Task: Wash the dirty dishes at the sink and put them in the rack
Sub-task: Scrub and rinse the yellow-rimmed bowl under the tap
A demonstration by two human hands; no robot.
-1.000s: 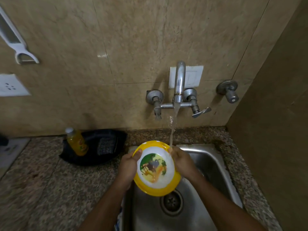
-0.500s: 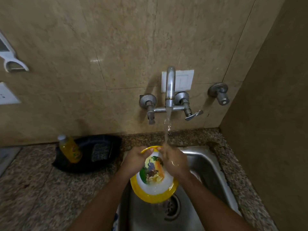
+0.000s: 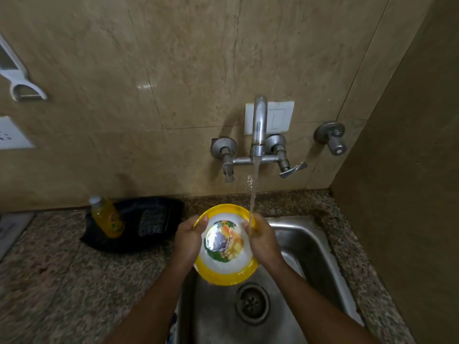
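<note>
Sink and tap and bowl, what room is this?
Most likely a home kitchen. A steel sink sits in a speckled stone counter, a wall tap runs water over a yellow bowl held by both hands, and a bottle of yellow dish soap stands nearby.

Both hands hold a yellow-rimmed plate (image 3: pixel 224 265) over the steel sink (image 3: pixel 320 247); the left hand (image 3: pixel 188 240) grips its left rim, thumb on top; the right hand (image 3: pixel 260 240) grips its right rim under the water stream (image 3: pixel 253 192) from the wall tap (image 3: pixel 258 125); a yellow bottle (image 3: pixel 108 217) stands at the counter's back edge.
</note>
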